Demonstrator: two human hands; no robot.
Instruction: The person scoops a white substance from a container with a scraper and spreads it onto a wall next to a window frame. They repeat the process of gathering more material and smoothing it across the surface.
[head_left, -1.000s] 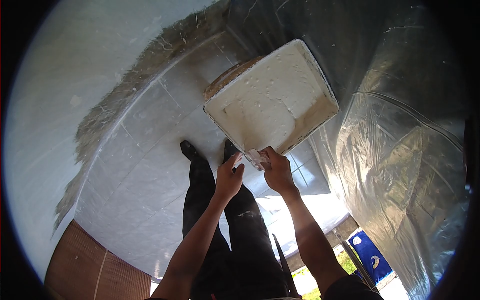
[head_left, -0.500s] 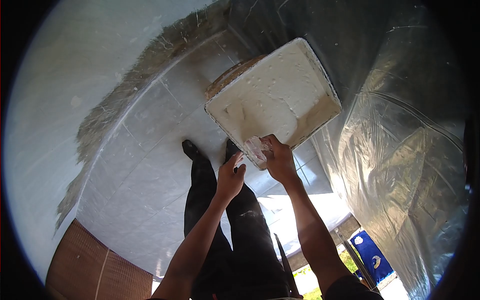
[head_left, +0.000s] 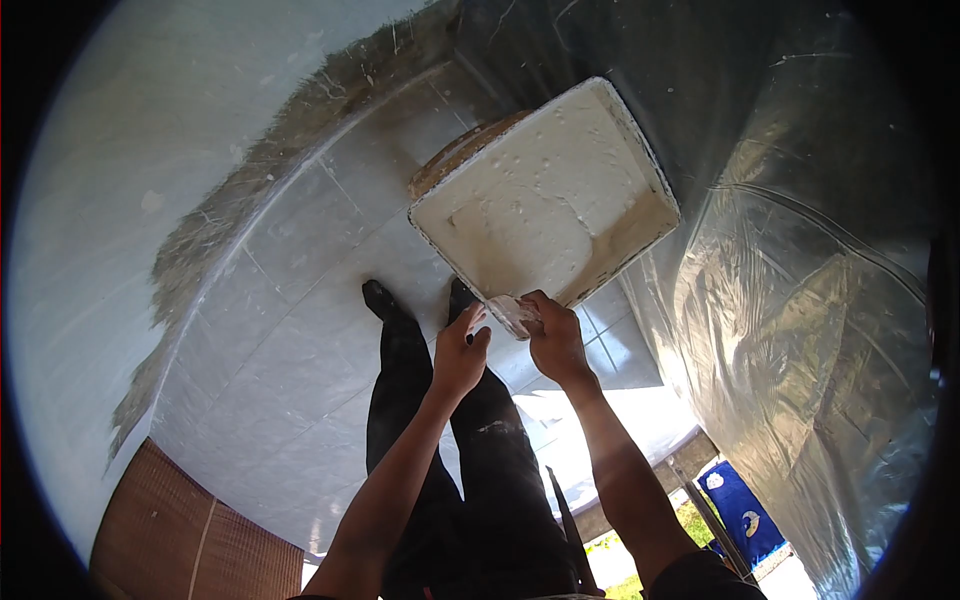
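A large square tub [head_left: 661,180] with a crusted rim stands in front of me, filled with thick white plaster [head_left: 570,150]. At its near corner my right hand [head_left: 558,338] grips a small pale thing smeared with plaster [head_left: 512,313]; its exact kind I cannot tell. Just left of that corner is my left hand [head_left: 461,350], thumb and fingers apart, with nothing held. White residue marks its fingertips.
A round brown support [head_left: 455,158] shows under the tub. Clear plastic sheeting [head_left: 800,330] hangs on the right. The wall [head_left: 110,230] on the left has a rough grey band above the tiled floor [head_left: 290,330]. My legs [head_left: 490,440] stand below.
My right hand has drawn slightly down toward me, bringing the pale thing from over the plaster to the tub's near corner and rim. My left hand stays almost still.
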